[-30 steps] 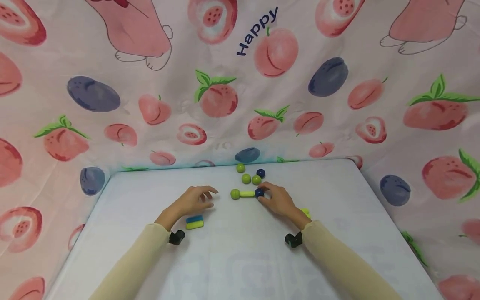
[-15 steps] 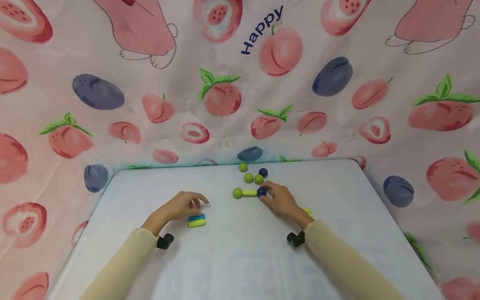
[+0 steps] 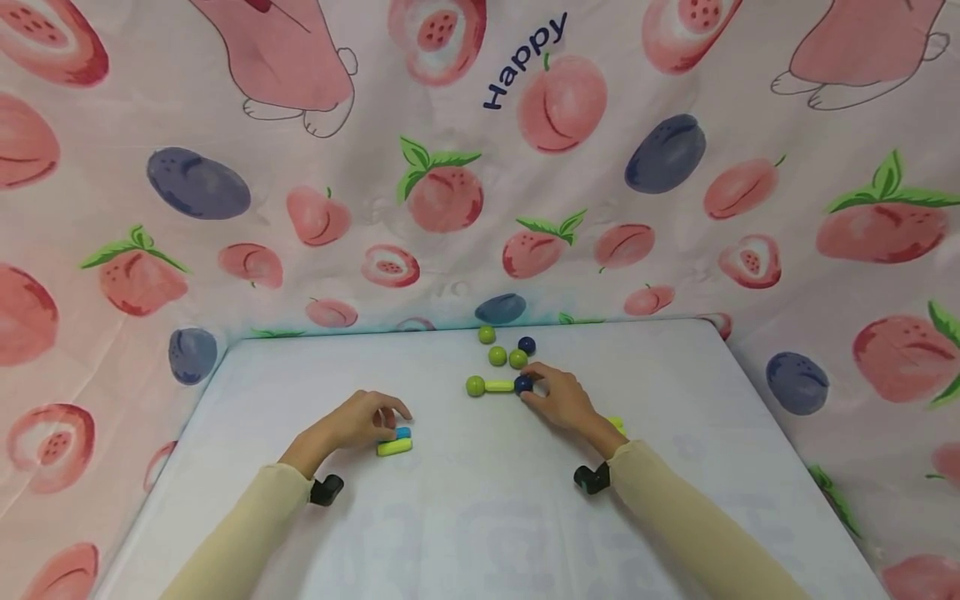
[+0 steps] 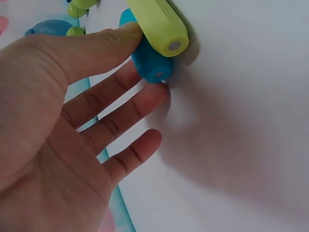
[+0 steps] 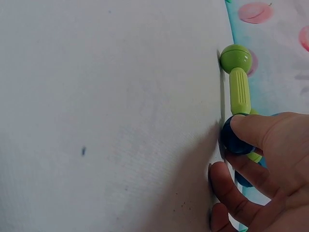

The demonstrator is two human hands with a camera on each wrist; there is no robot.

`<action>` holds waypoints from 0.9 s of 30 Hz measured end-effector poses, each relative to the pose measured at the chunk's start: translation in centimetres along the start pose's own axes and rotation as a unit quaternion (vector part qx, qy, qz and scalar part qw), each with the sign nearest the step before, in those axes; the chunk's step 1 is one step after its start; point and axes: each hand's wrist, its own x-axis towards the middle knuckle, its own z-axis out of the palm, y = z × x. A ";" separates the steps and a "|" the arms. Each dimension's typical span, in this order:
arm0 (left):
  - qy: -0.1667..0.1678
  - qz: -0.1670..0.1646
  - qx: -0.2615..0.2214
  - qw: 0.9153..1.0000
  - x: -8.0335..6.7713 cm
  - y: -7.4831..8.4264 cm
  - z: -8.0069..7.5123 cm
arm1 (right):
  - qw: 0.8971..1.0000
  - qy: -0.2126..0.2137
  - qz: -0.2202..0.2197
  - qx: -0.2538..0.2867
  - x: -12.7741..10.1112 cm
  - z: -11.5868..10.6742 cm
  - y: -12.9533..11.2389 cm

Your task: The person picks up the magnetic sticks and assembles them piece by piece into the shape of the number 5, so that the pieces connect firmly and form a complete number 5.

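My left hand, fingers nearly straight, touched the blue rod beside the green rod on the white table. My right hand pinched the dark blue ball ending a green bar with a green ball.

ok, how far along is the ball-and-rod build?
Done: one short green plastic rod joins a green ball and a dark blue ball. In hand: the right hand pinches that blue ball, and the left hand touches a blue rod lying against a second green rod. Left: three green balls and one blue ball lie loose behind.
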 end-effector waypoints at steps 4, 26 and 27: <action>0.019 0.009 0.021 1.000 0.1 -0.2 0.3 | 1.000 0.003 0.001 -0.001 0.0 0.1 0.0; 0.049 -0.012 0.032 0.998 0.5 -0.3 1.0 | 1.000 0.009 -0.006 0.000 -0.1 0.1 0.1; 0.050 -0.012 0.033 0.998 0.5 -0.3 1.1 | 1.000 0.009 -0.005 0.000 -0.1 0.1 0.2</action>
